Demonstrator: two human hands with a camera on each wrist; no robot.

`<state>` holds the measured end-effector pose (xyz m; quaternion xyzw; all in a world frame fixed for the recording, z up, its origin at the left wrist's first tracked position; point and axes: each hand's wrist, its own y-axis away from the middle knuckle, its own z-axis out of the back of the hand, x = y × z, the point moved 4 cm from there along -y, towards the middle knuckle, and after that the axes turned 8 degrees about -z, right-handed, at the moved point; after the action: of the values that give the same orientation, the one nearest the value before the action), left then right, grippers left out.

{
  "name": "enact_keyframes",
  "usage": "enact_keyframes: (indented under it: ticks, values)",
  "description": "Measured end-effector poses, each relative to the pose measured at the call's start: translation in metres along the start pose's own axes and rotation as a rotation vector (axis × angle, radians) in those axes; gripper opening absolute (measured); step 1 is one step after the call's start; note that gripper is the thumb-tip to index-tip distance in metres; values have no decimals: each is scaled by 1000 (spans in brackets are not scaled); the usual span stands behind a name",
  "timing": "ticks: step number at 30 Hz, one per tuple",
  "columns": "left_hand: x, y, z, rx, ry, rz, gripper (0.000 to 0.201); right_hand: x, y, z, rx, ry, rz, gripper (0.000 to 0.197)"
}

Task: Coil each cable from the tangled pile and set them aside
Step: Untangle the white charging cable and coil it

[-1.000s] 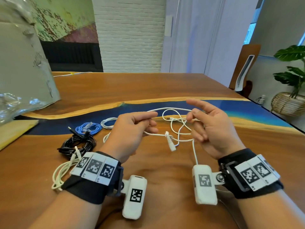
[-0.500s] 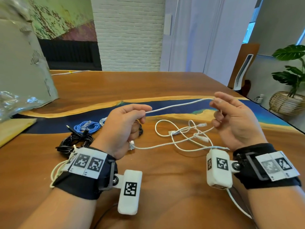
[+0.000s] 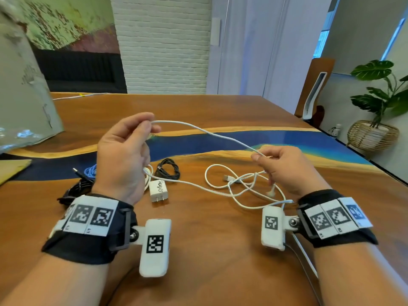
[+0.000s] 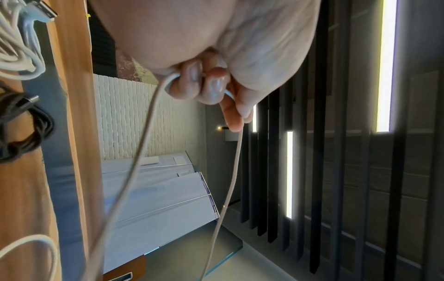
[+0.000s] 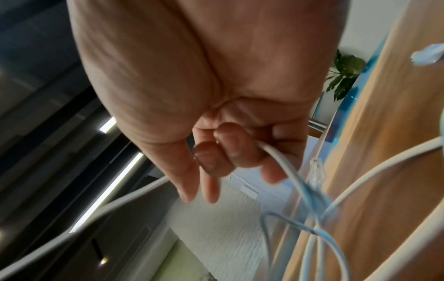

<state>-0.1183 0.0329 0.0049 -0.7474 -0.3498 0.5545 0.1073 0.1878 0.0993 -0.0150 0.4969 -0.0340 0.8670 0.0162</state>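
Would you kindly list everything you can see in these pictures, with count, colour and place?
white cable: 1, white, stretched in the air between both hands, its slack tangled on the table below the right hand
black cable bundle: 1, black, coiled on the table between the hands
second black bundle: 1, black, table, partly hidden behind the left wrist
blue cable: 1, blue, table, left of the left hand
wall charger: 1, white, table centre
table: 1, brown wood with a blue band
potted plant: 1, green, in a woven basket, far right
left hand: 1, pinching the white cable
right hand: 1, gripping the white cable
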Motion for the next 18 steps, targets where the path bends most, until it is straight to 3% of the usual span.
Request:
enact_keyframes:
  ticks: [4, 7, 14, 18]
  values:
    - [6, 1, -4, 62, -20, 48, 20, -10, 0, -16, 157, -105, -227, 37]
    - [13, 5, -10, 131, -52, 94, 21, -13, 1, -24, 180, -168, -323, 45]
    - [16, 11, -16, 232, -80, 138, 21, -17, 1, -28, 210, -225, -358, 52]
    - [17, 13, -19, 266, -85, 162, 20, -12, -4, -24, 159, -561, -239, 46]
